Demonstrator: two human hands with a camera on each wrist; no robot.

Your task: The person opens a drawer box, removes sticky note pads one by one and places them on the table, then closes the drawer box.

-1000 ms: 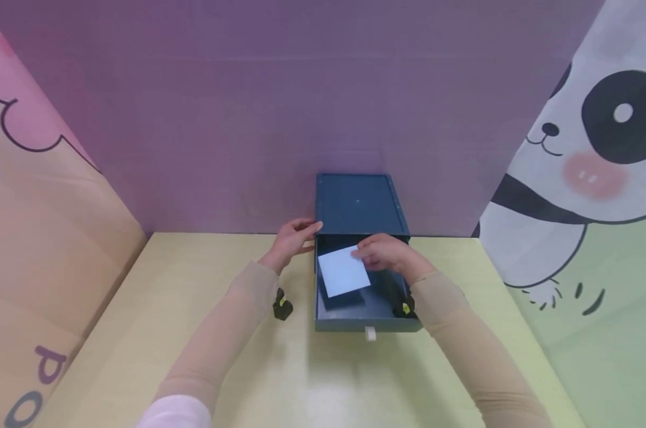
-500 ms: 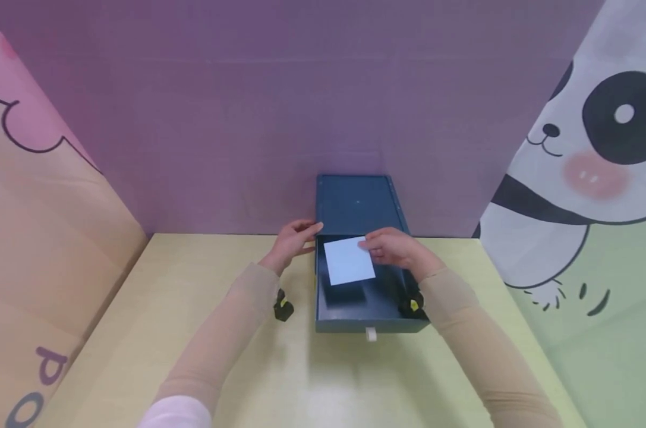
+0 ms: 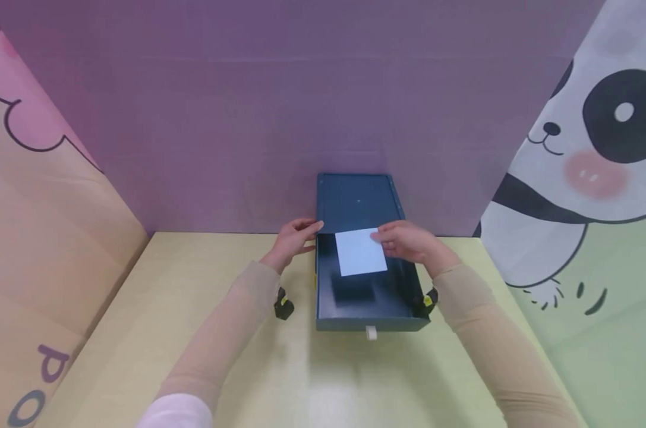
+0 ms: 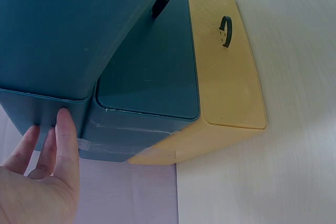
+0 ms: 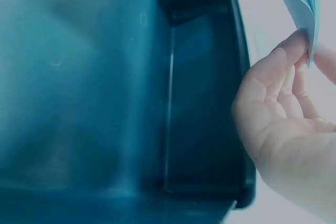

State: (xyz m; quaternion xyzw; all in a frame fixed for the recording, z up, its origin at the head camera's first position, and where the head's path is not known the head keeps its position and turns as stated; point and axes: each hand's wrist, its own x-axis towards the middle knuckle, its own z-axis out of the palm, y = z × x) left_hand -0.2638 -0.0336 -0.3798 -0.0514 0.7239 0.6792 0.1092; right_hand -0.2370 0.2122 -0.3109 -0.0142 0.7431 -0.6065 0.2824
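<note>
My right hand (image 3: 408, 241) pinches a light square paper stack (image 3: 361, 252) by its right corner, above the pulled-out dark blue drawer (image 3: 373, 324). In the right wrist view several thin layers of the paper (image 5: 304, 3) show between thumb and fingers, outside the drawer's side wall (image 5: 207, 103). The left hand (image 3: 292, 242) rests against the left front corner of the blue drawer cabinet (image 3: 357, 202). Seen from the left wrist, its straight fingers (image 4: 65, 135) touch the cabinet's side. The drawer's bare floor shows beneath the paper, with a shadow on it.
Below the top unit are another blue drawer (image 4: 152, 66) and a yellow one (image 4: 226, 77), each with a dark loop pull. A white tab (image 3: 371, 333) sits on the open drawer's front. The purple wall (image 3: 237, 119) stands behind the pale table (image 3: 194, 285).
My right hand has moved right and slightly away with the paper stack, from over the drawer's left side towards its back middle. The left hand stays in place.
</note>
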